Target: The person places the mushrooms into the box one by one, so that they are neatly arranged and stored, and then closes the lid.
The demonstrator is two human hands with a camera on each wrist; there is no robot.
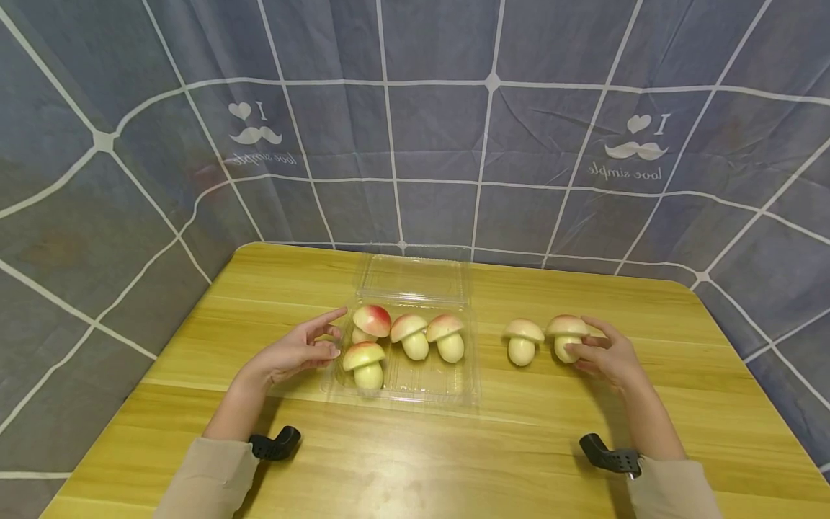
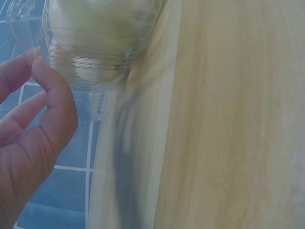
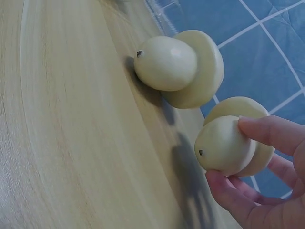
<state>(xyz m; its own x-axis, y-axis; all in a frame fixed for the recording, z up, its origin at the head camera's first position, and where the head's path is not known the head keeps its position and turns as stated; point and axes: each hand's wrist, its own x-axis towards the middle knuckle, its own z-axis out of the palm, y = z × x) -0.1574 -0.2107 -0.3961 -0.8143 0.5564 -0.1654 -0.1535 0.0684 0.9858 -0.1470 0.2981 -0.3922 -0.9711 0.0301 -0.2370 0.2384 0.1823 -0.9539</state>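
Note:
On the table stands a clear plastic clamshell container [image 1: 415, 386], its lid [image 1: 413, 280] folded back. Inside it lie several model mushrooms, among them one with a red cap [image 1: 372, 319] and a yellow-green one [image 1: 367, 366]. At the container's left edge, my left hand [image 1: 301, 349] pinches the rim; the left wrist view shows the thumb and a finger [image 2: 52, 90] meeting there. To the right, my right hand [image 1: 606, 355] grips a pale model mushroom [image 3: 226, 145] by stem and cap. A second pale model mushroom [image 1: 521, 341] stands beside it, untouched.
A wood-grain table [image 1: 402, 461] lies under everything. Behind and at both sides hangs a grey-blue curtain [image 1: 434, 130] with white grid lines. Each wrist wears a black camera mount, on the left [image 1: 277, 443] and on the right [image 1: 609, 455].

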